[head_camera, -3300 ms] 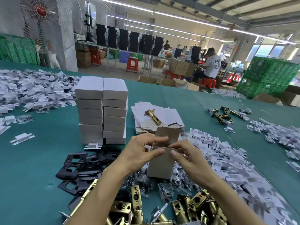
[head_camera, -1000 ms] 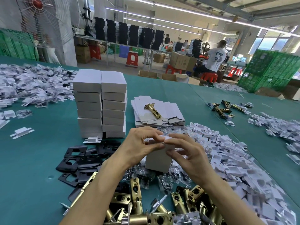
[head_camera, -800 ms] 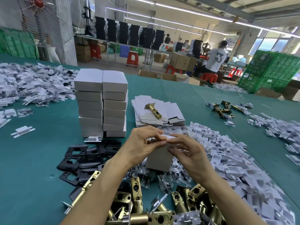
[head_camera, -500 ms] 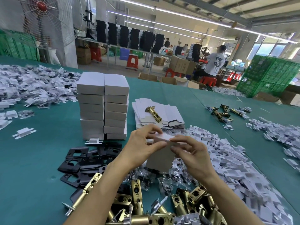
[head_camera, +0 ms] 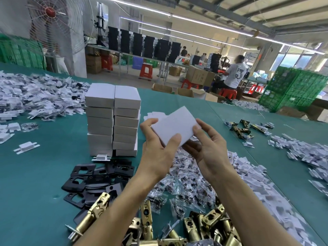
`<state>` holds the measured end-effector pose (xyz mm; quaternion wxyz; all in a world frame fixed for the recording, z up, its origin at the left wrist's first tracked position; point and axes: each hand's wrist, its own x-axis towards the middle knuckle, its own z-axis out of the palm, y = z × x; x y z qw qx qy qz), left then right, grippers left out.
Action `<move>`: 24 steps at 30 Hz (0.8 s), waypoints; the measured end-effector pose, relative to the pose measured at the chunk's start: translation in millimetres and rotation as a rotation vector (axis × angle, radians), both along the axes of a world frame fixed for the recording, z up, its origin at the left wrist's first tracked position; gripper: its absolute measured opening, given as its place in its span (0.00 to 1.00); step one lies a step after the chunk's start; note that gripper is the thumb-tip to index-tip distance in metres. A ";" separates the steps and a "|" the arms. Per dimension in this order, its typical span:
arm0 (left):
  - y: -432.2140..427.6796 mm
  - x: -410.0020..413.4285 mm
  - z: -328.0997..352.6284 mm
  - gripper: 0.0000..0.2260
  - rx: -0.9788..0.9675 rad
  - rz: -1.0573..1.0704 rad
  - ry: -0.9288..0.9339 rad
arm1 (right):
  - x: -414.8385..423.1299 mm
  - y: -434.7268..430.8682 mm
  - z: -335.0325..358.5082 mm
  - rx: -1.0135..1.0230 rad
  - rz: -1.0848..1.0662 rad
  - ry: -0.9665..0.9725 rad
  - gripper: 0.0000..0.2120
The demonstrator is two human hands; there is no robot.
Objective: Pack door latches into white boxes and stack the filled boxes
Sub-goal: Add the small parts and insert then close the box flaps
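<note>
Head view, closed plain white box [head_camera: 174, 125] tilted flat, gripped by both hands [head_camera: 179, 150]

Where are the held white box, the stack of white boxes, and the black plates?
white box [head_camera: 174, 126]: head view, middle of its upper face.
stack of white boxes [head_camera: 99, 112]: head view, front face of the left column.
black plates [head_camera: 70, 186]: head view, rim of the leftmost plate.

A: Where are you looking from?
B: One view only for me: a head-worn wide-angle, facing forward and down over the green desk [head_camera: 35, 174].
A: How close?
B: Very near: the left grip [head_camera: 156, 150] and right grip [head_camera: 209, 151] sit mid-frame, forearms [head_camera: 113, 210] entering from the bottom edge; the hall [head_camera: 195, 32] fills the upper frame, edges bowed.
</note>
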<state>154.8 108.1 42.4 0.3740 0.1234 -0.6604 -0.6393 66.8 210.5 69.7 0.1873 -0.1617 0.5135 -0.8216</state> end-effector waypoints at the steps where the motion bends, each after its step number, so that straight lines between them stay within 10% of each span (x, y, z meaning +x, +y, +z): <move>1: -4.3 -1.3 1.9 0.19 0.014 0.024 0.035 | 0.7 -5.5 4.8 0.016 0.025 0.017 0.09; 12: -116.2 -4.2 75.8 0.14 0.268 0.446 0.284 | 13.9 -10.7 -12.1 0.324 0.262 0.155 0.13; 24: -148.8 -14.0 55.8 0.23 0.087 0.777 -0.003 | 4.0 6.1 -40.0 0.364 0.242 0.097 0.08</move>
